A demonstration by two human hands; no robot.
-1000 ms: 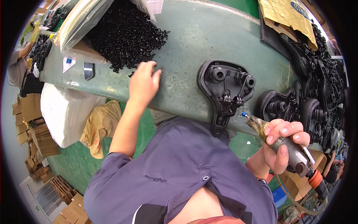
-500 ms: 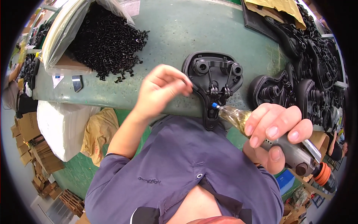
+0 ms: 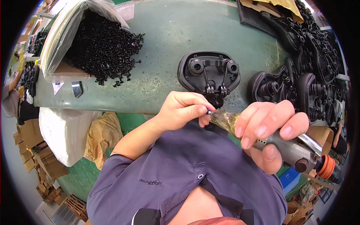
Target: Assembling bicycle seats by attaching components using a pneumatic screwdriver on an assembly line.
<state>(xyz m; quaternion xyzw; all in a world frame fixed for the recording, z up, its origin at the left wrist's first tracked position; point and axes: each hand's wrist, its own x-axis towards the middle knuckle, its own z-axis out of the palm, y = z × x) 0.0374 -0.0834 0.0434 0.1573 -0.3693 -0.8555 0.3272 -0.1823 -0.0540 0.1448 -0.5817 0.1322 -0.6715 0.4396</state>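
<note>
Screwdriver axis: the pneumatic screwdriver is held nearly level, its long axis running from lower right to upper left, with the bit tip pointed left toward the other hand.
Screwdriver make: a grey metal barrel, a front end wrapped in yellowed clear tape, an orange collar at the rear.
Right hand: closed around the barrel, four fingers laid over the top and the thumb underneath.
Left hand: thumb and forefinger are pinched on a small screw, which is pressed against the bit tip.
Place: tool and screw are held just above the near edge of the counter, in front of the black plastic saddle base.
Saddle base: lying underside up, matte, rounded, with two round bosses and a central clamp.
Screw pile: loose black screws spilled from a clear bag on the counter's left part.
Stack: more black moulded saddle bases are heaped at the right.
</note>
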